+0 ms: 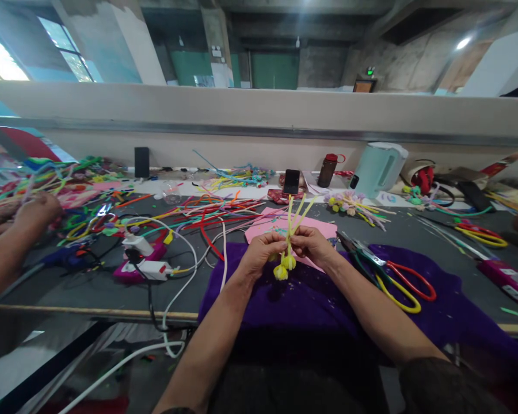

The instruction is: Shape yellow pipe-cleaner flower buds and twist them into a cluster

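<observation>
1. Our left hand [261, 248] pinches the yellow stems [294, 215]; our right hand [313, 244] grips them too.
2. The stems stand upright over purple cloth [311, 293] on the counter [449, 236]; scissors [397, 276] lie just right.

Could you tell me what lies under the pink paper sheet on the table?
The pink paper sheet rests partly on the purple cloth and partly on the dark table. The left hand and right hand hide its near edge.

Scissors [397, 279] crowd the right, cables [172, 270] the left; purple cloth [311, 299] between lies open
</observation>
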A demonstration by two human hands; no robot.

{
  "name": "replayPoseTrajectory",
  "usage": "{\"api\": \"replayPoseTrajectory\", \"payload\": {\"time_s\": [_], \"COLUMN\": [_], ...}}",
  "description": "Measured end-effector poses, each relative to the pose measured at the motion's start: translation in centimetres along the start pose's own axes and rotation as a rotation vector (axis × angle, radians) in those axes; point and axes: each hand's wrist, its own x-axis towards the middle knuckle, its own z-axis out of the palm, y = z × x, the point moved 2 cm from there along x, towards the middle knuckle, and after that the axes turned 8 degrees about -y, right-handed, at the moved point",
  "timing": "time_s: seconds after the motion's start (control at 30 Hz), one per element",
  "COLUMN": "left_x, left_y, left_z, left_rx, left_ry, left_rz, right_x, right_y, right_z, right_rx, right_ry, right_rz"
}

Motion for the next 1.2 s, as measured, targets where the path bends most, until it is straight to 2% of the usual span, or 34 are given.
{"api": "replayPoseTrajectory", "payload": {"time_s": [0.2,0.4,0.6,0.8,0.9,1.03,1.2], "left_x": [0.2,0.4,0.3,0.2,0.3,0.2,0.1], "left_y": [-0.3,-0.5,-0.6,-0.7,-0.7,-0.7,-0.6], "left_z": [-0.2,-0.2,-0.3,-0.4,-0.4,-0.5,-0.4], "left_rx": [0.008,-0.091,-0.163,-0.171,-0.159,-0.147,-0.152], "left_ry": [0.041,0.019,-0.049,-0.1,-0.107,-0.113,-0.152], "left_rz": [-0.019,-0.061,-0.097,-0.143,-0.149,-0.137,-0.141], "right_x": [0.1,0.2,-0.1,-0.3,-0.3,-0.3,-0.3], "right_y": [0.2,0.5,0.0,-0.9,-1.1,-0.7,-0.5], "right_z": [-0.2,-0.2,0.2,0.4,0.4,0.4,0.2], "right_rx": [-0.076,-0.141,-0.276,-0.353,-0.373,-0.34,-0.432], "right_ry": [-0.002,0.022,0.054,-0.007,-0.029,0.009,0.038], "right_rz": [-0.042,-0.105,-0.201,-0.362,-0.346,-0.274,-0.306]}}
